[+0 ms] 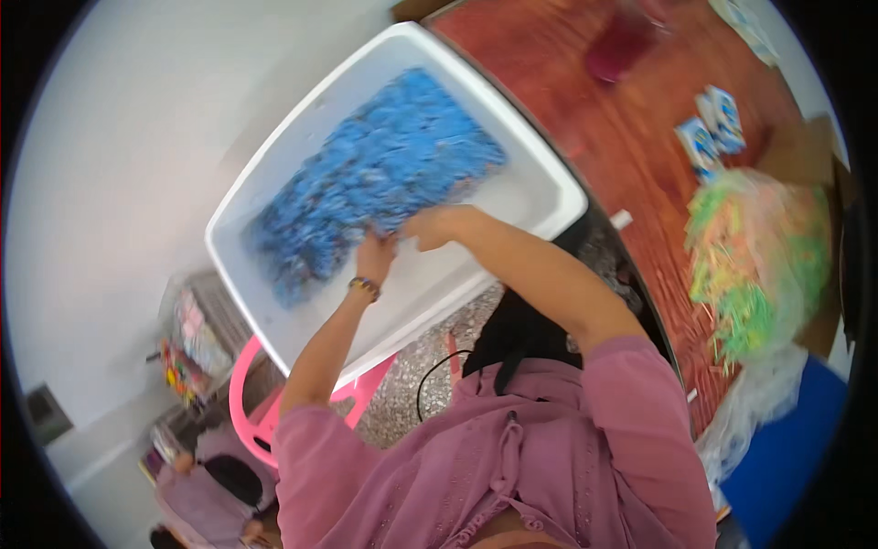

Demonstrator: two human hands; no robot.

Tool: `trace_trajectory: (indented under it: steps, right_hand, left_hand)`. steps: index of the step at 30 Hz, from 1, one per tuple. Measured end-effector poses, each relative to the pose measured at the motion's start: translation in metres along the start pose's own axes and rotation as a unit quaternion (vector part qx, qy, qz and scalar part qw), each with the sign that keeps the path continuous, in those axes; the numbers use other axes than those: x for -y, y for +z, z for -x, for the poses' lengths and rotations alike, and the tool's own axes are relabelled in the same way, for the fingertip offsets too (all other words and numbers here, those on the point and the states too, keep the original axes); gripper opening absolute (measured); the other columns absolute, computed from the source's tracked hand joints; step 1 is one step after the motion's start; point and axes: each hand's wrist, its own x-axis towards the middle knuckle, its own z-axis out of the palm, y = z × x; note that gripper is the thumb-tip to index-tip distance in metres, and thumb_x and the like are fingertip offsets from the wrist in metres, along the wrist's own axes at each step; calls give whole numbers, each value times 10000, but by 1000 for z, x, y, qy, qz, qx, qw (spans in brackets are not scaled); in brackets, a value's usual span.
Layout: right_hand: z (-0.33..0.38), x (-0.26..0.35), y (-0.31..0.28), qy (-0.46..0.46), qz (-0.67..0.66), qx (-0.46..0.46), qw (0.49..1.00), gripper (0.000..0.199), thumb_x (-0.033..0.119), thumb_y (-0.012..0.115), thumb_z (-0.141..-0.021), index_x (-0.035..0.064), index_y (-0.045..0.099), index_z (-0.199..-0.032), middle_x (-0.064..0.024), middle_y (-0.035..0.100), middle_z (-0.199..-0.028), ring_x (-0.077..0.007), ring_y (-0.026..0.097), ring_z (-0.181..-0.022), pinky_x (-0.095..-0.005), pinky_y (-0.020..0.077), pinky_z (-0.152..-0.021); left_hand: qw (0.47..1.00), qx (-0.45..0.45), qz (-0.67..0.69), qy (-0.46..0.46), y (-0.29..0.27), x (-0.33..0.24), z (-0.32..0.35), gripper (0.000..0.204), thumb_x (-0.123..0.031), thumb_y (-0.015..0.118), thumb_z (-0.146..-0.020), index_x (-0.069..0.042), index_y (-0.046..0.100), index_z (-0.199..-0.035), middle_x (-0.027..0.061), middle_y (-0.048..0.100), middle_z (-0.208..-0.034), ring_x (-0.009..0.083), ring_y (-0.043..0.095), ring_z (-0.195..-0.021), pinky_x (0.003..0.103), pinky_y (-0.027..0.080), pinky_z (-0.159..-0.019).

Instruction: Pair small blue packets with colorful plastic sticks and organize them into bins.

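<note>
A large white plastic tub point(540, 197) holds a thick heap of small blue pieces point(384, 146), too blurred to name. At the heap's near edge, my left hand point(373, 258), with a beaded bracelet at the wrist, is bent inward with its fingers drawn together. Close beside it on the right, my right hand point(441, 225) curls its fingers toward the left hand's fingertips. Whatever lies between the fingers is too small and blurred to make out. Bare white tub bottom shows under my wrists.
A reddish wooden table point(567, 101) adjoins the tub on the right, bearing small blue-and-white packs point(700, 146) and a clear bag of green and orange strips point(759, 265). A pink plastic chair point(242, 389) stands at the left. Another person point(210, 485) is at lower left.
</note>
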Motion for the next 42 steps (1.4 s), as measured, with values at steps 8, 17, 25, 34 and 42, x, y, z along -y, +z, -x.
trace_trajectory:
  steps: [8, 17, 25, 34, 42]
  right_hand:
    - [135, 43, -39, -103, -147, -272, 945, 261, 201, 537, -856, 16, 654, -1000, -167, 663, -962, -332, 625, -910, -429, 486, -795]
    - [358, -39, 60, 222, -204, -727, 618, 136, 112, 619, -848, 37, 640, -958, -105, 647, -987, -278, 621, -942, -334, 504, -796]
    - [393, -119, -14, 451, 197, -602, 629, 199, 251, 597, -841, 82, 639, -938, -88, 646, -924, -251, 606, -948, -456, 362, -924]
    - [462, -185, -62, 552, 104, -588, 582, 235, 247, 561, -845, 45, 665, -906, -162, 657, -945, -328, 637, -926, -489, 476, -754]
    - [437, -136, -50, 565, 60, -369, 736, 514, 370, 720, -715, 64, 594, -1109, -132, 631, -1097, -297, 621, -1011, -478, 441, -851]
  left_hand:
    - [983, 82, 159, -48, -14, 15, 21, 276, -205, 702, -830, -21, 502, -878, 56, 547, -697, 185, 612, -532, 308, 518, -431]
    - [973, 113, 163, -120, -7, 6, 20, 361, -273, 689, -854, 21, 487, -793, 122, 604, -672, 202, 639, -491, 291, 541, -427]
    - [970, 120, 145, -151, -13, 23, 4, 309, -217, 690, -844, 21, 495, -878, 161, 640, -770, 244, 660, -539, 336, 571, -465]
    - [973, 146, 112, -138, -60, -9, 35, 305, -203, 678, -845, 22, 513, -722, 114, 609, -631, 190, 637, -494, 286, 510, -407]
    - [947, -208, 228, 88, -85, -111, 40, 349, -219, 594, -942, -62, 438, -671, -30, 388, -535, 43, 328, -459, 230, 249, -426]
